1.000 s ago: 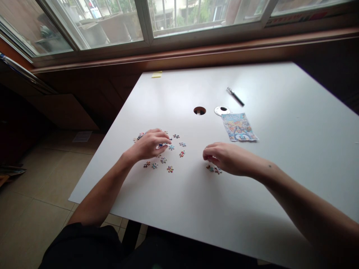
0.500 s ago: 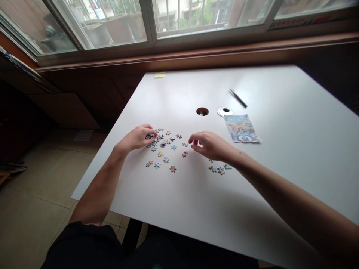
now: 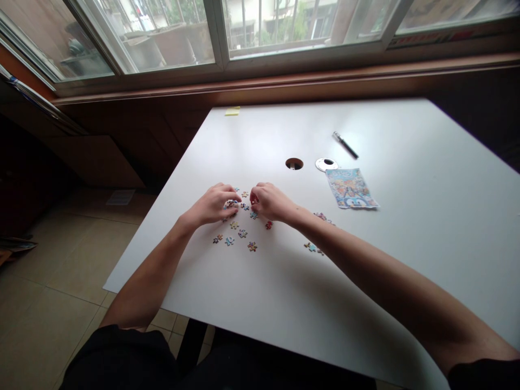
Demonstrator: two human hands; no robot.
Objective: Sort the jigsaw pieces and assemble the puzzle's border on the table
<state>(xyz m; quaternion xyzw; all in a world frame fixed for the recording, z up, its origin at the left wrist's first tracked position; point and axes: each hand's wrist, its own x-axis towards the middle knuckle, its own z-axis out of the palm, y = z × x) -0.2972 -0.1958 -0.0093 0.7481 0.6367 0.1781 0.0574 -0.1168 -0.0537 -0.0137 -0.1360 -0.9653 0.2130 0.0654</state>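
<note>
Small jigsaw puzzle pieces lie loose on the white table [image 3: 227, 276]. My left hand [image 3: 213, 206] is over a cluster of them, thumb and fingers apart, partly covering puzzle pieces [image 3: 231, 204]. Close to its right, my right hand [image 3: 271, 202] has its fingers curled down and pinched on a puzzle piece, mostly hidden by the fingers. A blue puzzle piece [image 3: 254, 215] lies just below those fingertips, and a red puzzle piece [image 3: 268, 225] is under the palm side. Nearer me lie a yellow puzzle piece [image 3: 234, 225] and a brownish puzzle piece [image 3: 252, 246].
More puzzle pieces [image 3: 311, 246] lie beside my right forearm, partly covered by it. Farther back are a printed picture sheet [image 3: 351, 188], a round metal cover [image 3: 326, 164], a cable hole [image 3: 294, 163] and a black pen [image 3: 345, 145]. A yellow sticky note [image 3: 232, 111] is at the far edge.
My right hand has moved left, close to my left hand, and its fingers have closed. My left hand has shifted slightly right with its fingers spreading. Puzzle pieces above the right forearm have come into view.
</note>
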